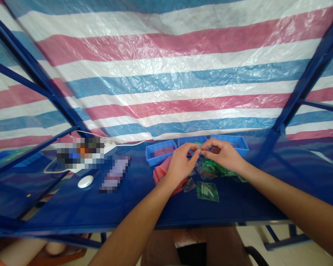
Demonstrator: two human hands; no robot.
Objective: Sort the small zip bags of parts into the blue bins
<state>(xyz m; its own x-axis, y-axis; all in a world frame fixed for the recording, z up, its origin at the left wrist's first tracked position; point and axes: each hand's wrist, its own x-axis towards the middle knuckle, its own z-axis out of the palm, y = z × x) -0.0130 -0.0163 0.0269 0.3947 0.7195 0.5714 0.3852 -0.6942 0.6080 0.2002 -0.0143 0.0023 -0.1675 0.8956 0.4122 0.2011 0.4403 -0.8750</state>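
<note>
My left hand and my right hand meet fingertip to fingertip above the heap of bags. Both are closed in a pinch on something too small to make out. Under and beside my left hand lie red plastic bags. Below my right hand is a pile of green plastic bags, with small clear bags between the two colours. Nearer the table edge, one green bag lies flat with pale, stick-like pieces inside. Behind stand a left blue bin, a middle blue bin and a right blue bin.
On the blue table, a white round object and a blurred-out flat purple item lie to the left. White cables run behind them. Blue frame posts flank a striped sheet. Another person's arm shows lower left.
</note>
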